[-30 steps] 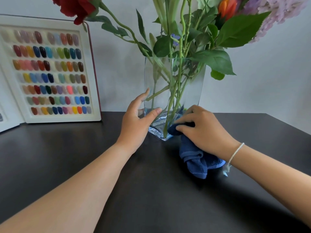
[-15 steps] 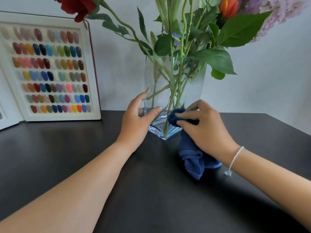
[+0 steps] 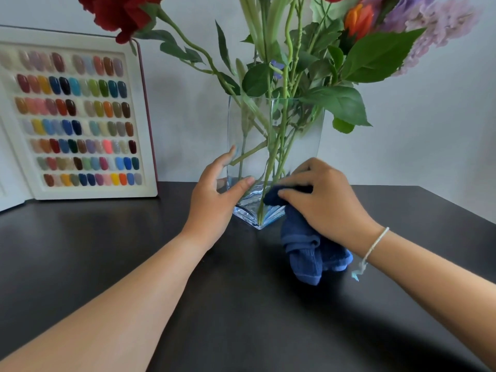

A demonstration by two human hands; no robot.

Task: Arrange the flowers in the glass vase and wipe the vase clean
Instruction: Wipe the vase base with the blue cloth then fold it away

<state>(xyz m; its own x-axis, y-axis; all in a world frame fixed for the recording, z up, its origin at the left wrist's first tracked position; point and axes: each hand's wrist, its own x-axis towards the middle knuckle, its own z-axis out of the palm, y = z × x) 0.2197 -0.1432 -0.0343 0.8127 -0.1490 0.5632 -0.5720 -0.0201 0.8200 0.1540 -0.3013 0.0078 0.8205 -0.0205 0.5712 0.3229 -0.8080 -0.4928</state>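
A tall square glass vase [image 3: 300, 146] stands on the dark table [image 3: 107, 264], one corner toward me. Several flowers fill it: a red bloom [image 3: 118, 12] leaning left, an orange bud [image 3: 358, 18] and pale purple blossoms [image 3: 440, 25] at the right, green stems [image 3: 281, 135] crossing inside the glass. My left hand [image 3: 217, 200] holds the vase's lower left side, thumb on the front face and fingers around the left edge. My right hand [image 3: 324, 200] presses a bunched blue cloth [image 3: 306, 251] against the lower right face; the cloth's tail hangs onto the table.
A white board of coloured nail swatches [image 3: 77, 116] leans against the wall at the left, its base on the table. The pale wall [image 3: 429, 130] runs right behind the vase. The table's right edge [image 3: 456, 210] slants toward me.
My right hand has slid the blue cloth a little upward along the vase's lower right face. My left hand stays on the vase's left side.
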